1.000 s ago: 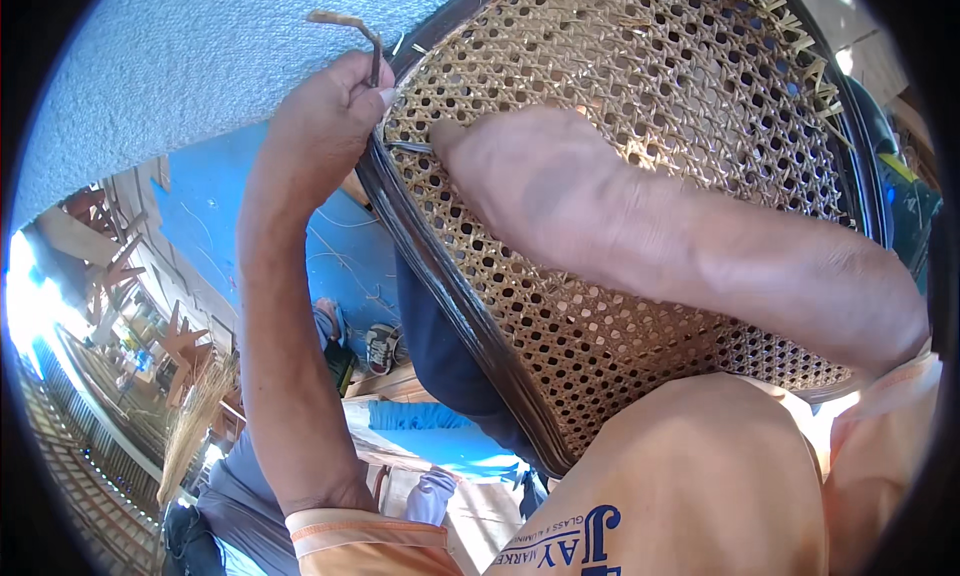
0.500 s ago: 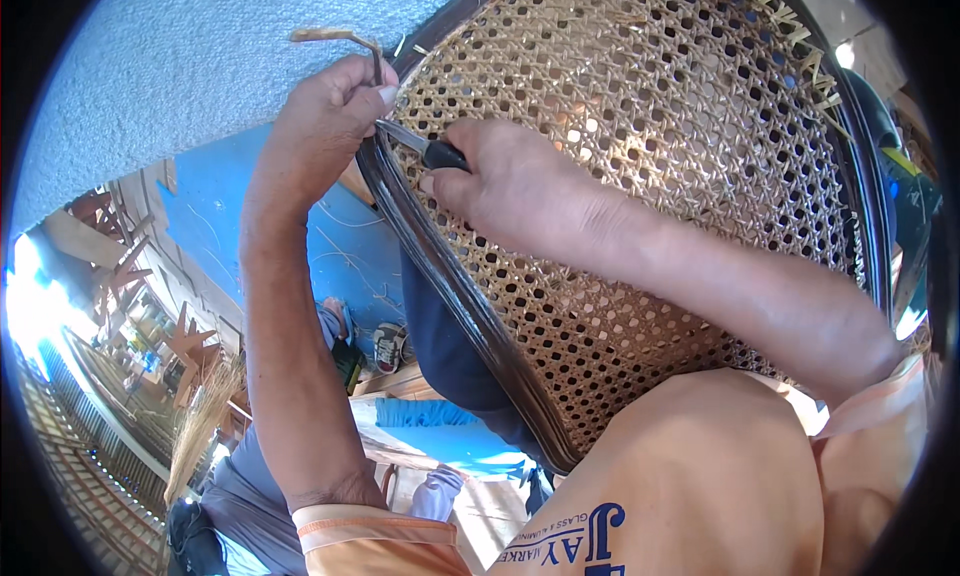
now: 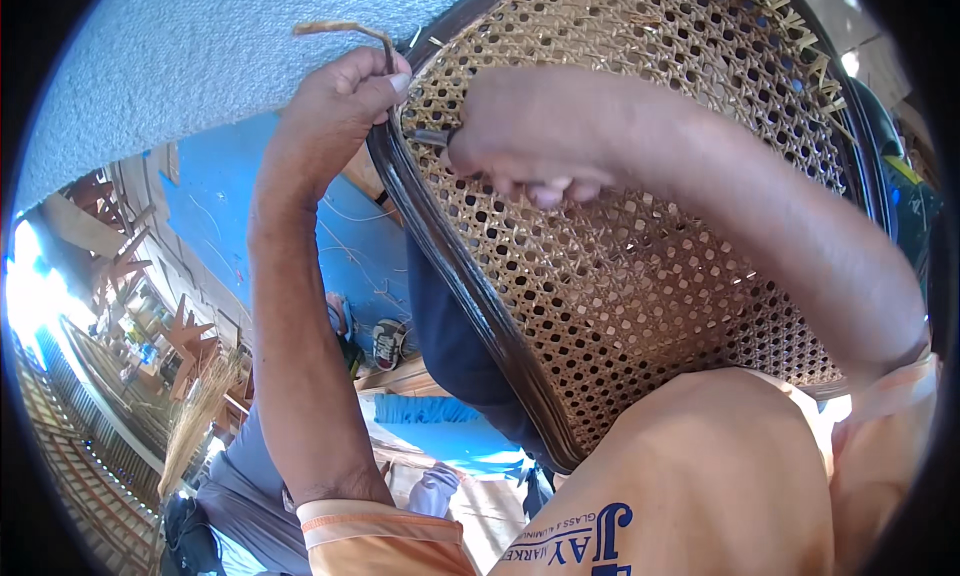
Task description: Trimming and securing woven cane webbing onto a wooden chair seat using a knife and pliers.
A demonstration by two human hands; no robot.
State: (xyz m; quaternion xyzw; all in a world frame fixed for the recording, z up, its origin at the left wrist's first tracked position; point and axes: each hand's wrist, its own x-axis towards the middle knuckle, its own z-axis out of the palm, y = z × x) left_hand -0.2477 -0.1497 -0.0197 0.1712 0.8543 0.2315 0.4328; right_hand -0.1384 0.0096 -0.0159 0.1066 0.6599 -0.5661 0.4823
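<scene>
A panel of woven cane webbing (image 3: 640,276) in a dark, glossy wooden frame (image 3: 455,266) leans across my lap. At the frame's upper left edge, my left hand (image 3: 350,101) pinches a thin brown strip (image 3: 345,26), whose bent free end sticks up above the fingers. My right hand (image 3: 530,126) is over the webbing, closed around a tool with a metal blade (image 3: 432,137); its handle is hidden in the fist. The blade points left toward the frame's inner edge, just below my left hand. Whether its tip touches the frame, I cannot tell.
Light blue textured fabric (image 3: 200,76) lies beyond my left hand. Loose cane ends (image 3: 825,86) stick out along the panel's far right edge. Below on the left are a blue surface (image 3: 230,206), a shoe (image 3: 388,344), a bundle of straw-like strands (image 3: 200,416) and a person's grey clothing (image 3: 255,501).
My right hand has rolled over and risen slightly, with its forearm lifted, so the tool's black handle is now covered. The left hand keeps its pinch on the strip, shifted slightly right and up.
</scene>
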